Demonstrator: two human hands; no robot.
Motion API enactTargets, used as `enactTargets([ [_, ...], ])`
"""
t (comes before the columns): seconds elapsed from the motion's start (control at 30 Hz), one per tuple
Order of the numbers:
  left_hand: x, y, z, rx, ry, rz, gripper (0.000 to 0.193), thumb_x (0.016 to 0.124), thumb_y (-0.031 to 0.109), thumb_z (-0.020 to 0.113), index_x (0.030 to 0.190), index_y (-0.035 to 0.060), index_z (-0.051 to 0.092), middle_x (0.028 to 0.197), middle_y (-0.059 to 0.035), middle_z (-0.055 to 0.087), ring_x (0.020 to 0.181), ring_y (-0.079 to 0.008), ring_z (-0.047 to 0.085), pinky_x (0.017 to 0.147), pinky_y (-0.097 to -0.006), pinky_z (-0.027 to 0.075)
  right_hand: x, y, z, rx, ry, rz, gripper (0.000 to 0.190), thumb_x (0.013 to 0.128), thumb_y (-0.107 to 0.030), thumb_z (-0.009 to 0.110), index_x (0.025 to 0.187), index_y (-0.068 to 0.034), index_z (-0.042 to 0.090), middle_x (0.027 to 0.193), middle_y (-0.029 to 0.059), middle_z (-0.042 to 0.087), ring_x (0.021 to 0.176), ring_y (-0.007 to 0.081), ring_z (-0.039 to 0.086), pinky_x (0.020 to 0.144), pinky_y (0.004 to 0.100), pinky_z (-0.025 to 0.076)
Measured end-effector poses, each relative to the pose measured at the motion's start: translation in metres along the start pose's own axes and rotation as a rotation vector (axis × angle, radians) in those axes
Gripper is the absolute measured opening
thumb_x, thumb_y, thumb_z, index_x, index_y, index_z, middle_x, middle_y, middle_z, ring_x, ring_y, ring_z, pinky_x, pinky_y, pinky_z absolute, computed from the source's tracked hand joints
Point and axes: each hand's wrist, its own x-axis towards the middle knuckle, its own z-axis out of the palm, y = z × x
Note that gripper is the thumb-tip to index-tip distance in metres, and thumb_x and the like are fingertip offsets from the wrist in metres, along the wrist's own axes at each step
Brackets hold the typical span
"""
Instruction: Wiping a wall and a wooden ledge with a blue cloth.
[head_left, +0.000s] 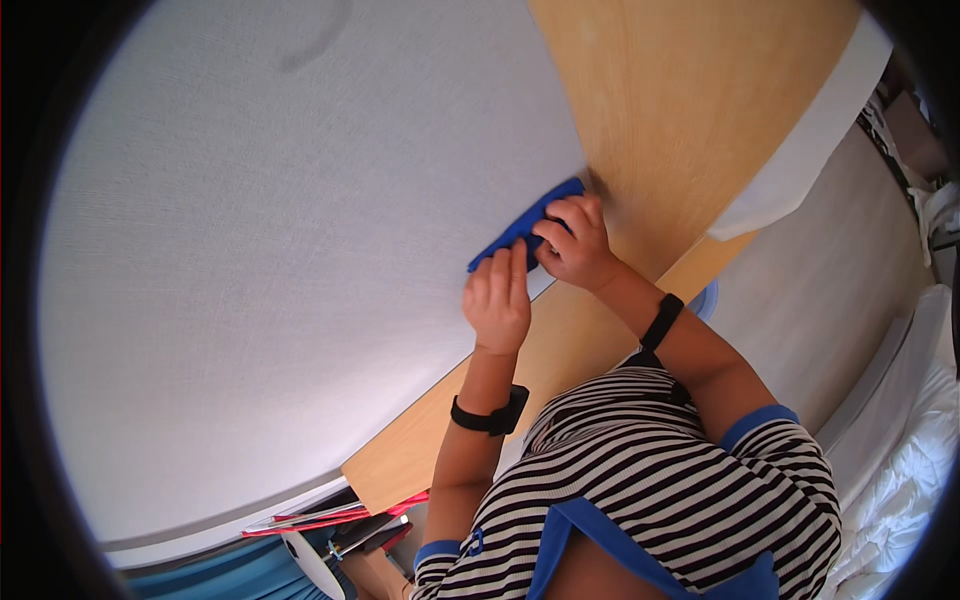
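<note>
A folded blue cloth (523, 223) is spread between my two hands, beside the corner where a pale textured surface, apparently a wall (300, 225), meets light wood. My left hand (496, 304) has its fingertips on the cloth's lower left part. The fingers of my right hand (576, 241) are curled over its upper right end, and the thumb is partly hidden. Below my hands runs a light wooden ledge (409, 435). Whether the cloth touches the pale surface, I cannot tell.
A wooden panel (675, 90) rises at the upper right, with a white sheet (780, 180) along its edge. Part of a blue round object (705, 301) shows behind my right forearm. Red-edged items (337, 517) and teal fabric (225, 574) lie lower left; white bedding (892, 480) lies lower right.
</note>
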Motion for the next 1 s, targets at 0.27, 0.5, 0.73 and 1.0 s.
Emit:
enactTargets([
  [0.27, 0.042, -0.002, -0.009, 0.015, 0.083, 0.014, 0.030, 0.076, -0.004, 0.059, 0.103, 0.0055, 0.068, 0.099, -0.0060, 0.059, 0.087, -0.0227, 0.056, 0.073, -0.0331, 0.046, 0.046, -0.007, -0.014, 0.081, 0.087, 0.004, 0.032, 0.059, 0.001, 0.066, 0.090, -0.006, 0.062, 0.100, 0.0105, 0.054, 0.089, 0.0289, 0.051, 0.078, 0.0411, 0.041],
  [0.5, 0.079, 0.000, -0.011, 0.048, 0.211, 0.003, 0.029, 0.077, -0.005, 0.059, 0.102, 0.0055, 0.069, 0.099, -0.0055, 0.059, 0.086, -0.0224, 0.054, 0.072, -0.0326, 0.045, 0.071, -0.002, -0.016, 0.034, 0.182, -0.019, 0.034, 0.060, 0.000, 0.068, 0.093, -0.007, 0.063, 0.106, 0.0108, 0.054, 0.097, 0.0296, 0.051, 0.083, 0.0420, 0.043],
  [0.73, 0.003, 0.022, 0.024, -0.030, -0.073, 0.044, 0.030, 0.077, 0.008, 0.057, 0.105, 0.0047, 0.067, 0.100, -0.0051, 0.059, 0.089, -0.0225, 0.056, 0.074, -0.0327, 0.046, -0.031, 0.017, -0.007, -0.101, 0.000, 0.076, 0.035, 0.063, -0.001, 0.067, 0.096, -0.009, 0.061, 0.108, 0.0110, 0.052, 0.100, 0.0304, 0.049, 0.085, 0.0427, 0.043],
  [1.0, 0.009, 0.012, 0.018, -0.030, -0.116, 0.075, 0.034, 0.077, 0.009, 0.056, 0.109, 0.0077, 0.066, 0.102, -0.0041, 0.059, 0.091, -0.0228, 0.056, 0.075, -0.0333, 0.046, -0.018, 0.008, -0.013, 0.104, 0.009, 0.197, 0.036, 0.061, 0.008, 0.066, 0.094, -0.003, 0.060, 0.101, 0.0133, 0.051, 0.092, 0.0328, 0.052, 0.078, 0.0406, 0.044],
])
